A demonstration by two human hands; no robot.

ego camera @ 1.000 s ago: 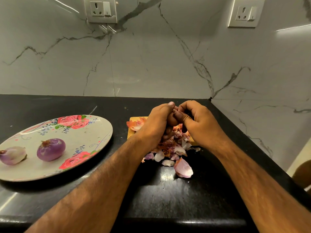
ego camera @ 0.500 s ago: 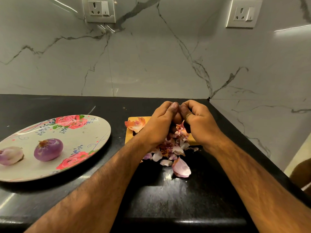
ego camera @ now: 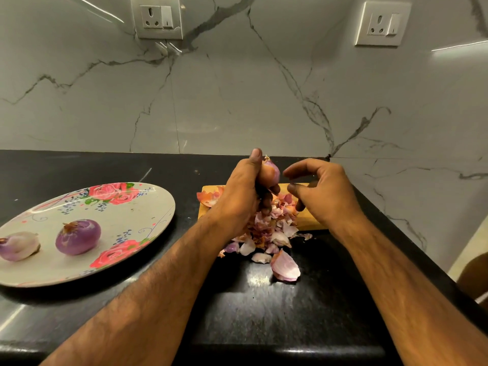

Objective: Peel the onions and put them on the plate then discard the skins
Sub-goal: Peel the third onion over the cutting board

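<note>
My left hand [ego camera: 241,192] grips a small onion [ego camera: 270,174] with orange-brown skin partly on it, held above a pile of onion skins [ego camera: 269,231]. My right hand [ego camera: 320,191] hovers just right of the onion, fingers loosely curled and holding nothing, a small gap between it and the onion. The skins lie heaped over a wooden cutting board [ego camera: 307,220] and spill onto the black counter. On the floral plate [ego camera: 126,215] at the left lie two peeled purple onions, one round [ego camera: 78,236] and one paler [ego camera: 18,245] at the frame's edge.
A larger curved piece of skin [ego camera: 285,266] lies on the counter [ego camera: 264,313] in front of the pile. The marble wall meets in a corner behind the board. The counter's right edge runs close past my right forearm.
My right hand has let go of the onion and pulled away to the right. My left hand keeps the onion, now more exposed.
</note>
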